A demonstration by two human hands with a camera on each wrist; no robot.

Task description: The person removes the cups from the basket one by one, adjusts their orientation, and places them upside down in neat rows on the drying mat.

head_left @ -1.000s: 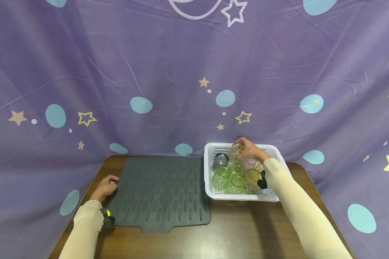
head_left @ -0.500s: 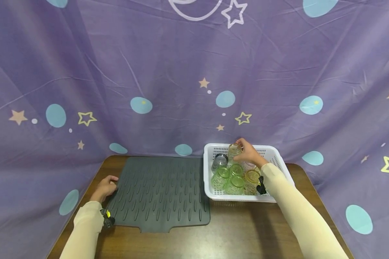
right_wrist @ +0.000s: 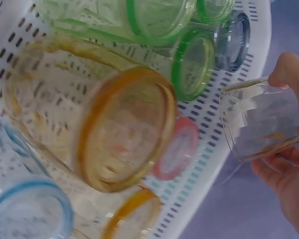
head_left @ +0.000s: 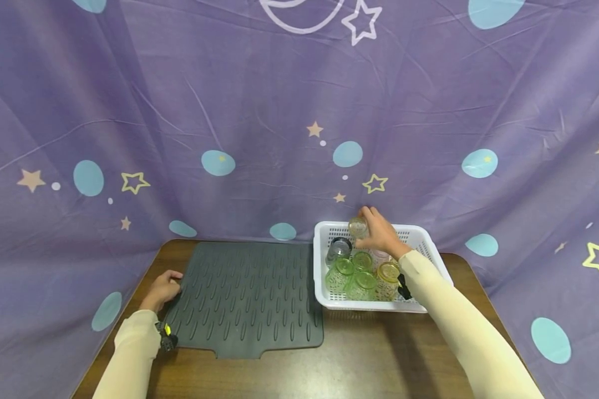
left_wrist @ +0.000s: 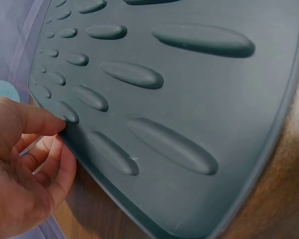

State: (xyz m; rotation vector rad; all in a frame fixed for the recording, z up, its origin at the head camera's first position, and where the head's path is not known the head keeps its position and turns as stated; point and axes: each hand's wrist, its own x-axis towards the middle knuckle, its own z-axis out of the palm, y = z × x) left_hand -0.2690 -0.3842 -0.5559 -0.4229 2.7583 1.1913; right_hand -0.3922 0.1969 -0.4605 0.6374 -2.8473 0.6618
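Note:
My right hand (head_left: pixel 381 233) holds a clear, faintly amber glass (head_left: pixel 359 227) over the back of the white basket (head_left: pixel 321 266). In the right wrist view, the thumb and fingers span the sides of this glass (right_wrist: pixel 261 119). Still in the basket are several green glasses (head_left: pixel 363 281), a dark grey glass (head_left: pixel 340 247), amber glasses (right_wrist: pixel 124 129), a pink-rimmed glass (right_wrist: pixel 176 148) and a blue-rimmed glass (right_wrist: pixel 32 214). At the left, my left hand (head_left: pixel 163 289) pinches the edge of a dark grey ridged mat (left_wrist: pixel 204 104), thumb on top and fingers below.
A brown wooden table (head_left: pixel 359 354) carries the mat and the basket, whose left wall meets the mat's right side. Behind the table hangs a purple patterned cloth (head_left: pixel 279 188).
The right hand has moved slightly left and up, and the glass it holds has come with it, now tilted. The left hand and the mat have stayed put.

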